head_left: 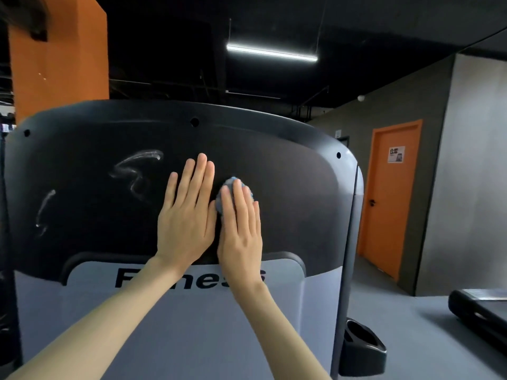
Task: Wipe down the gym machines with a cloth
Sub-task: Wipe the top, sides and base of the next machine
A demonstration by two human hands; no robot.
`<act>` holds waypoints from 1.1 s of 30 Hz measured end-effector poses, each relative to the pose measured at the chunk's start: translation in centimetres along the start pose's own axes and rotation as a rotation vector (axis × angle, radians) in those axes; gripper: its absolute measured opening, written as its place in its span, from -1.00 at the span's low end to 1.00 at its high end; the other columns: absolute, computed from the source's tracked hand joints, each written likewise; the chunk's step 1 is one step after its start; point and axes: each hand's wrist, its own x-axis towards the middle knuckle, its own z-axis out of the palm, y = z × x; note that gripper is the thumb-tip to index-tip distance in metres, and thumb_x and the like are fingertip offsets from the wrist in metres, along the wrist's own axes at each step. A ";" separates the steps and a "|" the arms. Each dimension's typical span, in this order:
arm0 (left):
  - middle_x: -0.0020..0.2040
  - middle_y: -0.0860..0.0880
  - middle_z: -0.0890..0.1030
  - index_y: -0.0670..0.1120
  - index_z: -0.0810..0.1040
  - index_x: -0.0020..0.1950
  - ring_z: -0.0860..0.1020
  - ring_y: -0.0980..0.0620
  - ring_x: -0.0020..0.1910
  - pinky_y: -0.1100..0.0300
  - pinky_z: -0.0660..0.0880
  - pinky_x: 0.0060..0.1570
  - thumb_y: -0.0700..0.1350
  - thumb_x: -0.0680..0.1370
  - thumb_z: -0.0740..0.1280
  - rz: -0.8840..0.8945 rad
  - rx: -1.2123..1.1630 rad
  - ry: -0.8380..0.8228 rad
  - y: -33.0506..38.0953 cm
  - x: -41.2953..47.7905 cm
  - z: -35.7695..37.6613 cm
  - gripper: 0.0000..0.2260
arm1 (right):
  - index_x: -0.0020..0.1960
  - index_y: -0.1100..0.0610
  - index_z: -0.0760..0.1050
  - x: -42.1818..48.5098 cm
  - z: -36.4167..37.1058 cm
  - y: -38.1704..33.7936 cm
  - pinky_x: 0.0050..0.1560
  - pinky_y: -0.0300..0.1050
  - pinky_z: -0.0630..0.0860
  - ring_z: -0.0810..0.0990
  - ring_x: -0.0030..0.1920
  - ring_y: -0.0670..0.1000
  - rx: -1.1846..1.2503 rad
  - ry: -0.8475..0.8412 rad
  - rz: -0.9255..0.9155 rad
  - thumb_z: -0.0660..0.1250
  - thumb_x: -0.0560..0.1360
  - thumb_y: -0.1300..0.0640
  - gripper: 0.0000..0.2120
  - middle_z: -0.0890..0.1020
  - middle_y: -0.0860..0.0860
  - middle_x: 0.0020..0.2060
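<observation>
A gym machine's big black rear panel (288,187) fills the view, above a grey cover (192,325) printed with dark lettering. My right hand (241,229) presses a small bunched blue-grey cloth (230,185) flat against the middle of the panel, fingers straight over it. My left hand (186,212) lies flat on the panel just left of the right hand, fingers straight and together. White smear marks (137,168) streak the panel's left part, and a shorter smear (45,209) sits further left.
An orange pillar (57,58) rises behind the machine at left. An orange door (389,198) stands in the grey wall at right. A black cup holder (359,346) juts from the machine's right side. Another machine's dark end (480,305) lies on the floor at far right.
</observation>
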 end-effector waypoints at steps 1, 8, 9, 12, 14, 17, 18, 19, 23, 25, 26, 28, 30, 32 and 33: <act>0.60 -0.19 0.02 -0.22 0.02 0.60 0.00 -0.12 0.59 -0.09 0.00 0.55 -0.04 0.70 -0.05 0.010 -0.003 -0.003 -0.1 -0.2 0.1 -0.50 | 0.51 0.21 0.21 -0.2 -0.5 0.9 0.55 0.03 0.05 0.13 0.55 0.08 -0.018 -0.023 -0.056 0.07 0.66 0.27 -0.58 0.24 0.12 0.51; 0.60 -0.15 0.04 -0.18 0.01 0.60 0.02 -0.12 0.59 -0.08 -0.01 0.55 -0.03 0.68 -0.02 0.000 -0.055 0.046 0.0 -0.1 0.5 -0.49 | 0.55 0.13 0.13 -2.2 -6.1 13.1 0.49 0.15 0.18 0.16 0.53 0.05 0.079 0.244 0.685 0.05 0.65 0.32 -0.52 0.23 0.08 0.52; 0.60 -0.15 0.05 -0.18 0.01 0.60 0.02 -0.12 0.59 -0.09 -0.01 0.55 -0.03 0.69 -0.03 -0.004 -0.048 0.052 0.1 -0.1 0.6 -0.49 | 0.55 0.13 0.13 -2.2 -6.5 13.7 0.47 0.15 0.20 0.17 0.52 0.06 0.104 0.265 0.776 0.05 0.66 0.30 -0.53 0.24 0.09 0.51; 0.60 -0.16 0.05 -0.19 0.03 0.60 0.02 -0.13 0.59 -0.10 0.00 0.54 -0.03 0.69 -0.02 -0.007 -0.041 0.060 0.1 -0.2 0.7 -0.50 | 0.54 0.15 0.15 -1.0 -5.9 11.9 0.49 0.02 0.15 0.15 0.54 0.04 0.095 0.335 0.791 0.06 0.66 0.30 -0.54 0.22 0.09 0.52; 0.60 -0.17 0.05 -0.20 0.03 0.60 0.02 -0.13 0.59 -0.10 0.01 0.54 -0.04 0.69 0.00 -0.004 -0.032 0.065 0.2 -0.3 0.6 -0.49 | 0.54 0.18 0.18 -0.3 -4.2 8.5 0.53 -0.06 0.09 0.13 0.55 0.00 0.066 0.320 0.612 0.09 0.64 0.33 -0.52 0.21 0.06 0.53; 0.60 -0.18 0.04 -0.21 0.02 0.60 0.01 -0.13 0.59 -0.10 0.00 0.54 -0.05 0.69 0.01 0.012 -0.011 0.062 0.1 -0.3 0.5 -0.49 | 0.52 0.25 0.23 -1.3 -2.5 4.0 0.55 -0.01 -0.01 0.14 0.55 0.05 0.099 0.138 0.345 0.15 0.58 0.44 -0.48 0.24 0.11 0.51; 0.60 -0.18 0.04 -0.22 0.02 0.60 0.01 -0.13 0.59 -0.10 -0.01 0.55 -0.05 0.69 0.00 0.013 -0.005 0.061 0.0 -0.3 0.5 -0.49 | 0.50 0.26 0.25 -1.9 -2.9 3.9 0.55 0.05 0.02 0.17 0.54 0.08 0.095 0.053 0.253 0.16 0.55 0.48 -0.47 0.27 0.13 0.50; 0.60 -0.18 0.04 -0.21 0.02 0.60 0.01 -0.13 0.59 -0.10 -0.01 0.55 -0.05 0.69 0.00 0.013 -0.007 0.062 0.0 -0.3 0.5 -0.49 | 0.49 0.26 0.27 -2.5 -3.7 4.7 0.54 0.09 0.07 0.19 0.53 0.09 0.060 -0.020 0.152 0.17 0.53 0.51 -0.45 0.29 0.12 0.49; 0.59 -0.17 0.06 -0.21 0.04 0.60 0.03 -0.15 0.58 -0.08 -0.03 0.55 -0.06 0.68 0.02 0.005 -0.036 0.080 0.1 -0.2 0.6 -0.49 | 0.42 0.07 0.42 -2.1 -8.0 9.0 0.35 -0.33 0.29 0.36 0.38 -0.18 -0.007 0.008 0.227 0.21 0.62 0.33 -0.60 0.42 -0.09 0.33; 0.59 -0.17 0.06 -0.20 0.03 0.60 0.03 -0.15 0.58 -0.09 -0.03 0.55 -0.06 0.68 0.01 0.003 -0.040 0.084 0.1 -0.2 0.6 -0.50 | 0.38 0.06 0.45 -0.8 -8.7 10.4 0.23 -0.37 0.35 0.45 0.26 -0.15 -0.031 0.127 0.465 0.22 0.62 0.31 -0.63 0.45 -0.11 0.20; 0.59 -0.17 0.06 -0.20 0.04 0.60 0.03 -0.15 0.58 -0.09 -0.02 0.55 -0.06 0.68 0.01 0.002 -0.040 0.087 0.2 -0.2 0.6 -0.50 | 0.38 0.08 0.44 -0.4 -8.8 10.4 0.22 -0.30 0.39 0.46 0.22 -0.09 -0.004 0.162 0.528 0.23 0.61 0.33 -0.63 0.45 -0.11 0.16; 0.59 -0.17 0.06 -0.20 0.04 0.60 0.03 -0.15 0.58 -0.10 -0.02 0.55 -0.06 0.68 0.02 0.001 -0.038 0.091 0.3 -0.2 0.7 -0.50 | 0.33 0.06 0.44 -0.8 -8.3 9.8 0.17 -0.28 0.41 0.45 0.15 -0.13 0.046 0.212 0.595 0.24 0.58 0.36 -0.62 0.44 -0.16 0.08; 0.60 -0.17 0.06 -0.21 0.05 0.60 0.03 -0.14 0.58 -0.10 -0.02 0.55 -0.06 0.68 0.02 0.000 -0.043 0.096 0.3 -0.2 0.8 -0.49 | 0.29 -0.01 0.44 -3.1 -7.5 7.4 0.17 -0.40 0.34 0.40 0.15 -0.28 0.157 0.151 0.589 0.26 0.54 0.41 -0.56 0.45 -0.18 0.11; 0.60 -0.17 0.06 -0.21 0.05 0.60 0.02 -0.14 0.58 -0.09 -0.02 0.55 -0.06 0.68 0.02 -0.002 -0.044 0.097 0.2 -0.2 0.8 -0.49 | 0.31 0.04 0.45 -5.9 -7.3 5.3 0.26 -0.39 0.31 0.36 0.23 -0.27 0.143 0.017 0.463 0.30 0.49 0.47 -0.50 0.47 -0.09 0.21; 0.60 -0.17 0.06 -0.21 0.05 0.60 0.02 -0.14 0.59 -0.09 -0.03 0.55 -0.06 0.68 0.02 -0.002 -0.045 0.097 0.2 -0.2 0.8 -0.50 | 0.33 0.12 0.46 -6.8 -7.4 5.3 0.29 -0.37 0.30 0.36 0.25 -0.22 0.129 -0.026 0.414 0.32 0.47 0.50 -0.49 0.49 -0.01 0.22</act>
